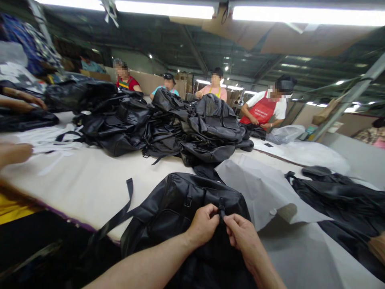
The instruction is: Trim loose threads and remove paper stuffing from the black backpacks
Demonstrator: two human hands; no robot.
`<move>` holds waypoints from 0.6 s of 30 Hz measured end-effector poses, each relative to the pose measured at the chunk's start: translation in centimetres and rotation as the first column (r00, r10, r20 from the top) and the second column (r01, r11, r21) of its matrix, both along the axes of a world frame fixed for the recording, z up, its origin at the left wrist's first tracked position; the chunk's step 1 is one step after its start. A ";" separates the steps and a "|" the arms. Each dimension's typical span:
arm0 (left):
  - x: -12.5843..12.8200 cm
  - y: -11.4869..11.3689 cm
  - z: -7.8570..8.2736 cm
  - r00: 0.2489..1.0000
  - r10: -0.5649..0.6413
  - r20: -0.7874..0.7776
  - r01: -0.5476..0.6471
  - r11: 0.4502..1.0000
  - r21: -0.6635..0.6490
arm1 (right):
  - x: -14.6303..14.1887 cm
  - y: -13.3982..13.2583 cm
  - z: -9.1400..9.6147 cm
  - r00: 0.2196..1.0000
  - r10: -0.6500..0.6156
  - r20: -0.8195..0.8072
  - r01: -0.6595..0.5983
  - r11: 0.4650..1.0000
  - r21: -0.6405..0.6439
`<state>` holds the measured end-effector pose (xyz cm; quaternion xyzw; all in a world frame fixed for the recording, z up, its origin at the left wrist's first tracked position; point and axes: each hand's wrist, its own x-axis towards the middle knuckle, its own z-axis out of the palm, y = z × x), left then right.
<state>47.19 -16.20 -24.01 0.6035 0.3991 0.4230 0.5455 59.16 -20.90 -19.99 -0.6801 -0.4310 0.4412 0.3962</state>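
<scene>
A black leather-look backpack (177,204) lies on the pale table (84,184) right in front of me, with a loose strap (128,204) trailing off its left side. My left hand (203,224) and my right hand (242,235) are both closed in a pinch on a narrow black strap with a buckle (221,210) at the bag's near edge. The two hands almost touch each other.
A big heap of black backpacks (180,124) fills the table's middle. A grey sheet (264,192) lies to the right, and another black bag (339,196) beyond it. Several people work at the far side. Another person's hand (13,154) rests at the left edge.
</scene>
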 end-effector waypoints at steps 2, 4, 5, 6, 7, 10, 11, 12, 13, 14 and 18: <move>0.0 -0.1 -0.1 1.000 0.004 -0.026 -0.004 1.000 0.031 | -0.1 -0.1 -0.3 1.000 -0.021 0.018 0.021 1.000 -0.023; -0.1 -0.1 -0.2 0.999 0.009 -0.038 -0.007 0.999 0.050 | -0.2 -0.1 -0.5 0.999 -0.017 0.044 0.018 0.999 -0.043; -0.1 0.0 -0.2 0.999 0.010 -0.037 -0.008 0.999 0.052 | -0.2 -0.1 -0.6 0.998 -0.012 0.057 0.015 0.999 -0.046; -0.1 0.0 -0.2 0.999 0.007 -0.033 -0.006 0.999 0.050 | -0.3 -0.1 -0.6 0.997 -0.009 0.077 0.012 0.999 -0.038; -0.2 0.1 -0.2 1.000 0.003 -0.030 -0.002 0.999 0.047 | -0.3 0.0 -0.7 0.994 -0.007 0.108 0.009 1.000 -0.020; -0.2 0.1 -0.3 0.999 -0.008 -0.037 0.010 0.999 0.046 | -0.3 0.3 -0.8 0.964 -0.004 0.267 -0.009 0.999 0.049; -0.2 0.1 -0.3 0.999 -0.005 -0.045 0.008 0.999 0.052 | -0.3 0.5 -0.8 0.950 0.001 0.311 -0.020 0.998 0.058; -0.2 0.1 -0.3 0.998 0.000 -0.057 0.004 0.998 0.062 | -0.3 0.8 -0.7 0.941 0.005 0.339 -0.026 0.998 0.057; -0.2 0.0 -0.3 0.997 0.006 -0.070 -0.001 0.997 0.075 | -0.2 1.1 -0.6 0.936 0.008 0.352 -0.028 0.998 0.052; -0.2 0.0 -0.3 0.996 0.013 -0.085 -0.006 0.996 0.090 | -0.2 1.6 -0.4 0.933 0.008 0.359 -0.027 0.999 0.047; -0.1 0.0 -0.3 0.991 0.049 -0.123 -0.033 0.991 0.127 | -0.1 2.9 0.4 0.910 0.001 0.414 -0.035 0.997 0.074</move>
